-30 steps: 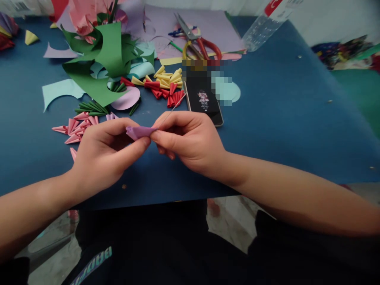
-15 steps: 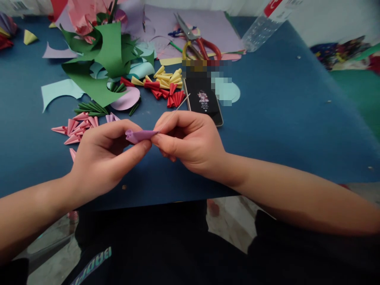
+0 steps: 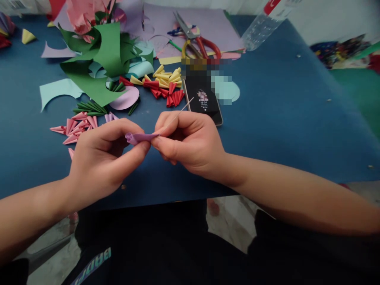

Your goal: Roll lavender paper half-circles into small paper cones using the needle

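Between my two hands is a small purple paper cone (image 3: 138, 137), its rolled open end facing left. My left hand (image 3: 102, 158) pinches it from below and behind with thumb and fingers. At the cone's pointed end, my right hand (image 3: 190, 142) is closed, thumb against forefinger. A thin pale stick (image 3: 186, 105) sticks out up and right from the right hand's grip; its lower end is hidden by the fingers. Pink paper cones (image 3: 78, 128) lie beyond the left hand, beside a few light purple ones (image 3: 111, 117).
On the blue table (image 3: 282, 118) lie yellow cones (image 3: 166, 75), red cones (image 3: 175, 97), green cones (image 3: 90, 107) and green paper scraps (image 3: 109, 51). A phone (image 3: 203, 99) lies beyond my right hand. Scissors (image 3: 196, 39) rest on purple sheets (image 3: 213, 23) near a plastic bottle (image 3: 261, 29).
The thin stick's free end has shifted slightly right and down, tilting flatter. My hands keep nearly the same place and grip on the purple cone.
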`<state>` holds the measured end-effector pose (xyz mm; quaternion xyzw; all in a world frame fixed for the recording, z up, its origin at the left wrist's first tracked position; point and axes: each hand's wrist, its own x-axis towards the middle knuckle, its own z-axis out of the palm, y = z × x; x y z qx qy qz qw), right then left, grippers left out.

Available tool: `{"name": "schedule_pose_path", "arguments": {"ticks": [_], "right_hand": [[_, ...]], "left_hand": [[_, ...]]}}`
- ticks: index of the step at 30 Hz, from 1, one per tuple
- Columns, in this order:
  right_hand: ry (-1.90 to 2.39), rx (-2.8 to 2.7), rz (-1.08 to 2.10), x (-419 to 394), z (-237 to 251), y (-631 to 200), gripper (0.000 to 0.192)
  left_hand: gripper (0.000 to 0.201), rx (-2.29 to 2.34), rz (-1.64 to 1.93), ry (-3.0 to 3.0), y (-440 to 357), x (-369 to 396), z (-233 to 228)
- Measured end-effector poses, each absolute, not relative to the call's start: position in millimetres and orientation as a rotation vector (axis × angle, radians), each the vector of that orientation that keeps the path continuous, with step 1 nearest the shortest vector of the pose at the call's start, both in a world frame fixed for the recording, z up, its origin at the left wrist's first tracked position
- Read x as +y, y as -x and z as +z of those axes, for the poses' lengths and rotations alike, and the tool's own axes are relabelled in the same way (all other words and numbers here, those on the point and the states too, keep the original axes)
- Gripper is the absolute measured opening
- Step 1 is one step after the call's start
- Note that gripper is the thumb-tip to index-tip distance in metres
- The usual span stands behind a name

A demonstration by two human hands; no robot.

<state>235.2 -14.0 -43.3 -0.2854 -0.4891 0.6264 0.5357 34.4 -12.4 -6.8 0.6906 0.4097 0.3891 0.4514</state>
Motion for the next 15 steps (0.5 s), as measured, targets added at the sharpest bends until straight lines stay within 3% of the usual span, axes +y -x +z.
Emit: {"name": "schedule_pose_path", "arguments": {"ticks": [15], "right_hand": [[0.577,-1.161,1.456,-11.0,-43.6,-234.2,0.036]], "left_hand": [[0.020,0.986,0.909,-1.623,-35.1,-11.7,-10.3]]}}
